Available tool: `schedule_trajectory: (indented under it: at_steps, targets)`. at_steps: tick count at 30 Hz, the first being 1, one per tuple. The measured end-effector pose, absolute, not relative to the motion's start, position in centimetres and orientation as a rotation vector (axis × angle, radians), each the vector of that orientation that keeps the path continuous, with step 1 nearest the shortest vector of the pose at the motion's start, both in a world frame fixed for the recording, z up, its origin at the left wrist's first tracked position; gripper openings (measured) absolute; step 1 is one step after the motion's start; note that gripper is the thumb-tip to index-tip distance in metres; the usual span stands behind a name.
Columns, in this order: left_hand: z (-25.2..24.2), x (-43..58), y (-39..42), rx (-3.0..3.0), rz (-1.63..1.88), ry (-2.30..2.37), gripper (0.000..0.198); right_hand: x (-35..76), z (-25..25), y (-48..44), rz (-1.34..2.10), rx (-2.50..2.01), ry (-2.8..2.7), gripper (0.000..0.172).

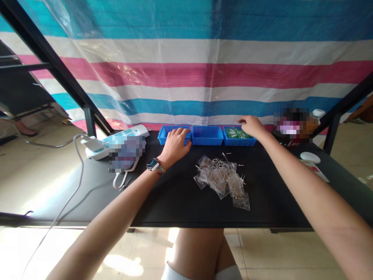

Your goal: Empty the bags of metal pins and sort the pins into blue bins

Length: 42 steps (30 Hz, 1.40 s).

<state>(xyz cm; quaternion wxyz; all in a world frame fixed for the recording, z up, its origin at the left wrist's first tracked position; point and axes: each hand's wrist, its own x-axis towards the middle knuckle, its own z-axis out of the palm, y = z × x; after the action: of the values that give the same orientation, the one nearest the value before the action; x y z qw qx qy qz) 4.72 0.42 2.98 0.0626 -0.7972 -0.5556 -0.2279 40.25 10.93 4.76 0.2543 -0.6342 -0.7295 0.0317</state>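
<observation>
Trays mid-frame look light, stiff; I'd pinch their rims. Left hand spread loosely, right hand half-curled; I can't tell whether either grips.

No printed words or numbers are legible.

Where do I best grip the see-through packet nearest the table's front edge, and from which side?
Probably by its near edge, pinched from the front of the table: the see-through packet looks flat and juts from the pile of packets toward that side, while its far end meets the others.
</observation>
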Motion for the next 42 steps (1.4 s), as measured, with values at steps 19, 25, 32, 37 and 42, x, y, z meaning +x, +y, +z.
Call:
schedule_trajectory:
  at_steps: [19, 25, 32, 37, 42]
  targets:
    - [2.6, 5.4, 0.0, -2.403, -0.993, -1.510, 0.037, 46.9, 7.9, 7.5, -0.192, -1.972, -2.261, 0.045]
    - [3.3, 7.1, -2.6, -2.831, -0.989, -1.038, 0.041, 48.5, 6.5, -3.6, -0.131, -2.098, -2.126, 0.038]
    - [1.3, 10.4, -6.0, -3.292, -0.512, -0.579, 0.064, 51.7, 2.1, -12.9, 0.139, -2.092, -1.910, 0.032]
    - [0.3, 11.0, -6.3, -3.326, -0.428, -0.621, 0.084, 52.0, 0.8, -14.4, 0.256, -2.044, -1.736, 0.034]
    - [-0.2, 11.3, -6.4, -3.277, -0.464, -0.681, 0.076, 52.3, -1.0, -14.5, 0.492, -1.934, -1.434, 0.045]
